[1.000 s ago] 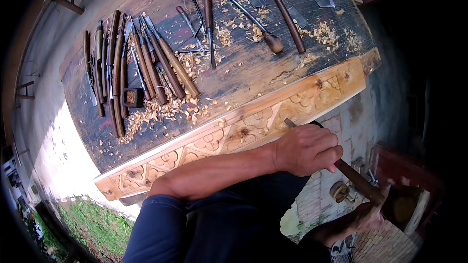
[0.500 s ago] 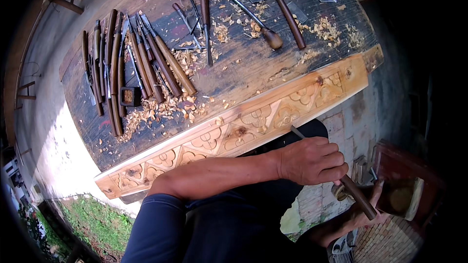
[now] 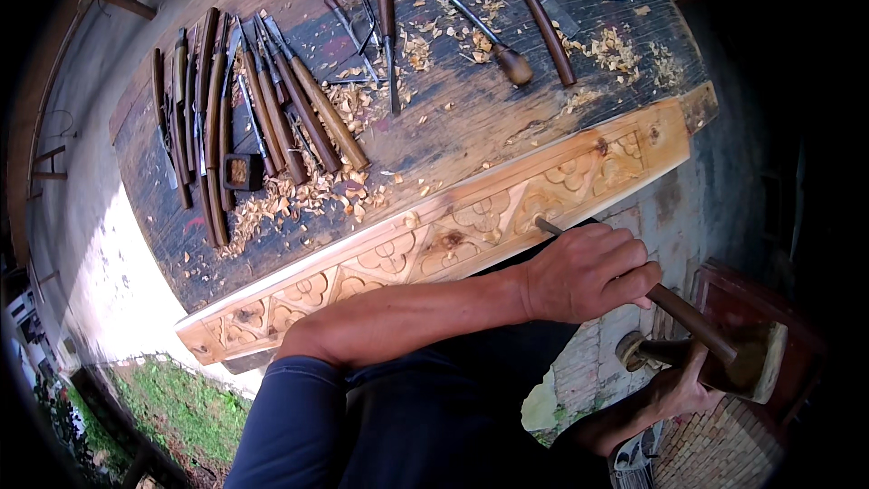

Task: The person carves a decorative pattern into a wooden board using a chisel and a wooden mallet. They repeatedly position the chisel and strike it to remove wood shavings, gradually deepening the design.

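Observation:
My left hand (image 3: 593,273) is closed around a carving chisel (image 3: 692,321) with a long brown wooden handle. Its steel tip meets the pale carved board (image 3: 434,240) at one of the flower motifs right of the middle. At the lower right, my right hand (image 3: 683,389) is wrapped round a wooden mallet (image 3: 769,364). In the picture the chisel's butt end overlaps the mallet's head; whether they touch I cannot tell. Flower shapes and triangles run along the board, which lies slantwise along the near edge of the workbench (image 3: 434,140).
Several wood-handled carving tools (image 3: 267,100) lie in a row at the bench's left, beside a small dark square box (image 3: 242,172). More chisels (image 3: 540,27) lie toward the back. Wood shavings (image 3: 290,204) are scattered about. A wooden stool (image 3: 127,0) stands at the far left.
My left hand has shifted up and slightly right, bringing the chisel tip from the board's near edge onto its carved face. The chisel's butt has swung right, over the mallet's head.

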Motion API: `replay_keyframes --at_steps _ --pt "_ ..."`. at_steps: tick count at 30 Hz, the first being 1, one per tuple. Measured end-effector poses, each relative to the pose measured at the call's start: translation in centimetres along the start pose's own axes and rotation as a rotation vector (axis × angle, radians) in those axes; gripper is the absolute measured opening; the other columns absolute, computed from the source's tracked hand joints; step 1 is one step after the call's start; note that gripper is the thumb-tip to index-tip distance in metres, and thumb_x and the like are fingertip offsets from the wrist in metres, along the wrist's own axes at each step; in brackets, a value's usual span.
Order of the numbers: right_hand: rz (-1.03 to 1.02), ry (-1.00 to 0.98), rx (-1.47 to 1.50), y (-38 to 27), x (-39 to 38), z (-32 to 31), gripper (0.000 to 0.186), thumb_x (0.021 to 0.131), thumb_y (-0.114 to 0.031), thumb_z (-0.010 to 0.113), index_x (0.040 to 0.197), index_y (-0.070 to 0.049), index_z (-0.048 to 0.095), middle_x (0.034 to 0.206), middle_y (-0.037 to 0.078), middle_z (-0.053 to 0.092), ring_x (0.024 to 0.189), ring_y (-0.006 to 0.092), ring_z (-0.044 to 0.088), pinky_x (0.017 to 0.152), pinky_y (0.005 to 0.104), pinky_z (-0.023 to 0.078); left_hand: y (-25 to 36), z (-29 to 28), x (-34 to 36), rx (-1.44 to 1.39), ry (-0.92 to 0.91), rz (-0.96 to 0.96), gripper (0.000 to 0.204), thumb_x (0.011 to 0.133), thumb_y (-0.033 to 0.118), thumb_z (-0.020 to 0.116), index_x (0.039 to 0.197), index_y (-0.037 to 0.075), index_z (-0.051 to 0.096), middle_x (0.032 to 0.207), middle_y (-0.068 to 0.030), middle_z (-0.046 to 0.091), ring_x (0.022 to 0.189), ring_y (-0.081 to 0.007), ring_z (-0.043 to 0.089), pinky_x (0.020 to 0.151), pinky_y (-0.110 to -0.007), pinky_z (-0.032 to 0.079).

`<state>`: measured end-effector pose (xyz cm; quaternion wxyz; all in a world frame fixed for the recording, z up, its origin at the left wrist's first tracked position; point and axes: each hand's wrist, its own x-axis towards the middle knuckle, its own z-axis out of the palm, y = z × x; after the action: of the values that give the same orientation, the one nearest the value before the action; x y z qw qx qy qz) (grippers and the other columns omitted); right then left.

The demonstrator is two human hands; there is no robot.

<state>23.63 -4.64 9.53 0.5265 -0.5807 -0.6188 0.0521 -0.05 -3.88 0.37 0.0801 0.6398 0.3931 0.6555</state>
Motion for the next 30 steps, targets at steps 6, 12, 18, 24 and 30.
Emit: replay_keyframes --at_steps 6,12,18,24,30 --pt "0.005 0.067 -0.008 -0.4 -0.1 1.0 0.045 0.089 0.002 0.083 0.130 0.012 0.067 0.124 0.018 0.073 0.103 0.0229 0.070 0.091 0.0355 0.059 -0.1 0.1 0.6 0.002 0.052 -0.089 0.040 0.087 0.034 0.078 0.110 0.005 0.064 0.085 -0.0050 0.051 0.071 -0.0231 0.059 0.060 -0.037 0.049" --pt "0.090 -0.010 -0.107 -1.6 -0.2 0.9 0.061 0.088 0.017 0.072 0.146 0.013 0.052 0.137 0.026 0.064 0.117 0.0297 0.068 0.098 0.0418 0.062 -0.1 0.1 1.1 -0.033 0.099 -0.161 0.039 0.088 0.034 0.078 0.111 0.006 0.064 0.089 -0.0061 0.053 0.072 -0.0247 0.060 0.061 -0.037 0.050" --pt "0.007 -0.045 -0.010 -0.9 -0.3 0.8 0.056 0.089 0.016 0.070 0.143 0.014 0.054 0.131 0.026 0.067 0.107 0.0285 0.070 0.092 0.0396 0.062 -0.3 0.2 1.4 -0.053 0.092 -0.175 0.035 0.091 0.034 0.075 0.109 0.006 0.063 0.088 -0.0060 0.051 0.071 -0.0237 0.059 0.061 -0.037 0.050" --pt "0.060 0.001 -0.039 -1.0 -0.5 1.6 0.053 0.091 0.012 0.074 0.141 0.013 0.057 0.132 0.025 0.067 0.107 0.0241 0.069 0.091 0.0380 0.062 -0.2 0.1 0.8 -0.061 0.028 -0.099 0.036 0.089 0.033 0.077 0.107 0.006 0.063 0.086 -0.0056 0.050 0.070 -0.0230 0.058 0.059 -0.037 0.049" --pt "-0.002 -0.047 0.011 -0.8 -0.2 0.9 0.056 0.090 0.011 0.078 0.142 0.012 0.058 0.137 0.022 0.067 0.110 0.0242 0.069 0.096 0.0388 0.062 -0.3 -0.1 0.3 -0.112 -0.026 -0.050 0.037 0.086 0.031 0.079 0.107 0.005 0.063 0.086 -0.0059 0.050 0.071 -0.0237 0.059 0.059 -0.038 0.048"
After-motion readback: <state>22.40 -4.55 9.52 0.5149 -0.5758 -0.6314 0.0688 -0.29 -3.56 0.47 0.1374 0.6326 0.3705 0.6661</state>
